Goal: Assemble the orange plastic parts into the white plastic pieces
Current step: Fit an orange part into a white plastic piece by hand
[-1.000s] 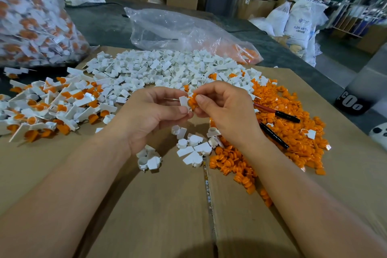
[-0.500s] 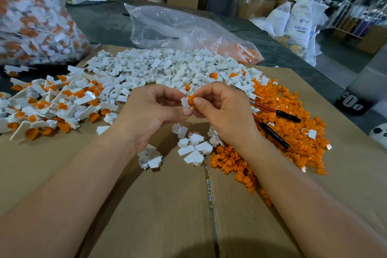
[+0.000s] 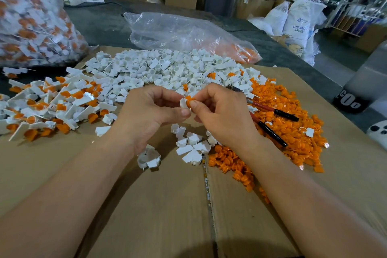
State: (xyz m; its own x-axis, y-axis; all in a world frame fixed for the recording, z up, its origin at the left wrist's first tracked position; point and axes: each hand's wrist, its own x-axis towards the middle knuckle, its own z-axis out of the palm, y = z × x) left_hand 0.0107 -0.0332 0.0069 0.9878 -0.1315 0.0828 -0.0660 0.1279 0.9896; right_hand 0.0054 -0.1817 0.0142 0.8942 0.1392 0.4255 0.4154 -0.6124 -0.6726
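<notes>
while left hand (image 3: 152, 115) pinches white piece (image 3: 183, 103), right hand (image 3: 222, 115) pinches orange part (image 3: 189, 98) against it, fingers curled.

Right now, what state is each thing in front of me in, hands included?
left hand: pinches the white piece.
right hand: pinches the orange part.
orange part: pressed against the white piece.
clear bag: slumped, nearly empty.
large bag: packed with white-and-orange pieces.
two pens: lying on loose orange parts.
</notes>
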